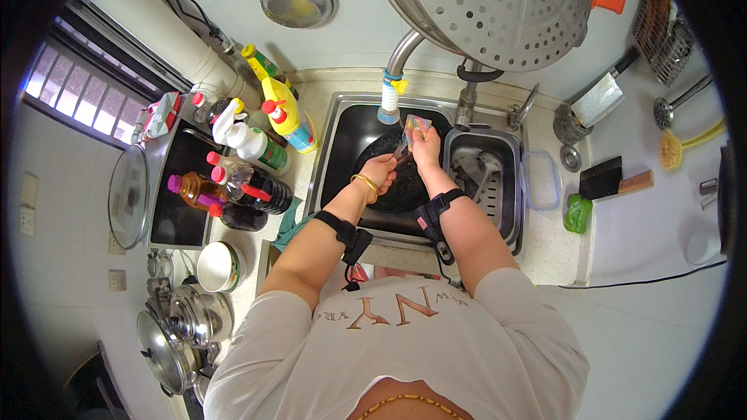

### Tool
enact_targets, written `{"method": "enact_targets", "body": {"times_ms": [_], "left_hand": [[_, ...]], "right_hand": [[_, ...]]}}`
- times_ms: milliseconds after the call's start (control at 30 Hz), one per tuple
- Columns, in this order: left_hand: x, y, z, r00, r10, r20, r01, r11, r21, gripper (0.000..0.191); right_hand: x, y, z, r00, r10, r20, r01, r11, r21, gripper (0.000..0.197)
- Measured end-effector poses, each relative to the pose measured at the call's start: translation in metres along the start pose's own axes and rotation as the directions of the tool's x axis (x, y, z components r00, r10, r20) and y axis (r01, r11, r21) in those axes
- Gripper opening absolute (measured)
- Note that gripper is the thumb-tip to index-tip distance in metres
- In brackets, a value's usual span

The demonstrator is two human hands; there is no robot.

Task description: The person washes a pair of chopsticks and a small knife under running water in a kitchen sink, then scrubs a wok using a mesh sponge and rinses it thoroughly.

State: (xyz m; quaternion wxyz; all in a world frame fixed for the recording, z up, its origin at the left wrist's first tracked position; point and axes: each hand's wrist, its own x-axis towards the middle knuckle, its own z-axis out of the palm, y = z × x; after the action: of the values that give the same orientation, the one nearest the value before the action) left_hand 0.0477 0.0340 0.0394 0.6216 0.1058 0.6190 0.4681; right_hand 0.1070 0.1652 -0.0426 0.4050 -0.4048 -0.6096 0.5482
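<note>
My left hand (379, 174) is closed around one end of a thin, narrow utensil (400, 151), mostly hidden, so its kind cannot be told. My right hand (426, 147) grips a multicoloured cleaning cloth or pad (418, 123), pressed about the utensil's far end. Both hands are over the large basin of a steel sink (339, 128). Below them in the basin lies a round black pan (402, 189). Just beyond the right hand hangs the faucet's white spray nozzle (389, 102).
A drain basket (493, 201) holding a ladle sits right of the basin. Bottles of cleaner (292, 116) and dark sauce (262, 186) crowd the left counter. A large perforated steamer tray (496, 6) hangs above the faucet. A cleaver (601, 178), a green pepper (578, 214) and a plastic container (541, 181) are at right.
</note>
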Motion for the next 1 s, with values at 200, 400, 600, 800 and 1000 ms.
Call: {"method": "enact_targets", "body": {"times_ms": [200, 400, 600, 800, 1000], "left_hand": [[-0.002, -0.004, -0.012, 0.999, 0.025, -0.045, -0.025, 0.999, 0.021, 0.007], [-0.002, -0.007, -0.006, 0.999, 0.046, -0.027, -0.046, 0.999, -0.006, 0.008], [-0.003, -0.006, -0.006, 0.984, 0.116, -0.138, -0.111, 0.993, 0.044, 0.009], [0.002, -0.006, -0.013, 0.989, 0.135, -0.053, -0.136, 0.991, -0.017, 0.010], [0.004, -0.011, -0.007, 0.989, 0.145, -0.031, -0.146, 0.989, -0.031, 0.011]], "right_hand": [[-0.023, -0.046, -0.004, 0.975, 0.123, 0.185, -0.140, 0.987, 0.080, 0.019], [0.001, -0.007, 0.004, 1.000, -0.007, -0.013, 0.007, 1.000, -0.012, 0.021], [-0.020, -0.032, 0.016, 0.954, 0.281, 0.106, -0.297, 0.833, 0.467, 0.023], [-0.030, -0.020, 0.022, 0.971, 0.223, 0.083, -0.237, 0.911, 0.338, 0.045], [-0.015, -0.012, 0.014, 0.946, 0.265, 0.189, -0.315, 0.893, 0.323, 0.025]]}}
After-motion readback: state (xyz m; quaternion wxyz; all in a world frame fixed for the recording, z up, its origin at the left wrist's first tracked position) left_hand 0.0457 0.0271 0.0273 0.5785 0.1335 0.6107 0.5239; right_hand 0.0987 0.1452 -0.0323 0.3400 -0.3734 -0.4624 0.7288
